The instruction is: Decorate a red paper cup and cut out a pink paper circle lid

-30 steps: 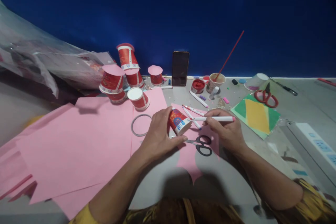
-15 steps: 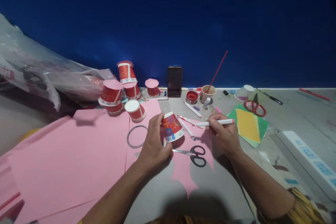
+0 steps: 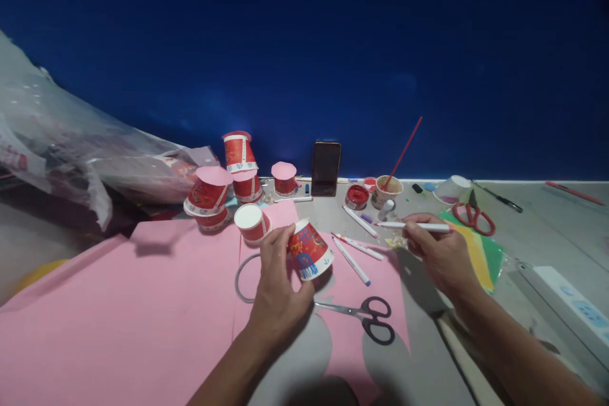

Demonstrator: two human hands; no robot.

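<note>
My left hand (image 3: pixel 280 285) grips a red paper cup (image 3: pixel 311 247) with blue drawing on its side and a white rim, tilted over the pink paper. In my right hand (image 3: pixel 438 250) is a white marker (image 3: pixel 421 226) with a pink end, held well to the right of the cup and apart from it. Two more markers, one with a red tip (image 3: pixel 356 245) and one with a blue end (image 3: pixel 351 260), lie between my hands. Black-handled scissors (image 3: pixel 364 312) rest on the cut pink paper (image 3: pixel 387 273) just below them. A grey ring (image 3: pixel 242 276) lies partly behind my left hand.
Several red cups (image 3: pixel 209 196) with pink paper tops stand at the back left, some stacked. A phone (image 3: pixel 326 168) leans upright at the back. Nearby are a red paint pot (image 3: pixel 356 196), a cup with a stick (image 3: pixel 387 189), red-handled scissors (image 3: pixel 473 214) and a power strip (image 3: pixel 571 301).
My right hand has moved right with the marker, away from the cup. My left hand keeps its hold on the cup. The whole view has shifted slightly as my head tilted.
</note>
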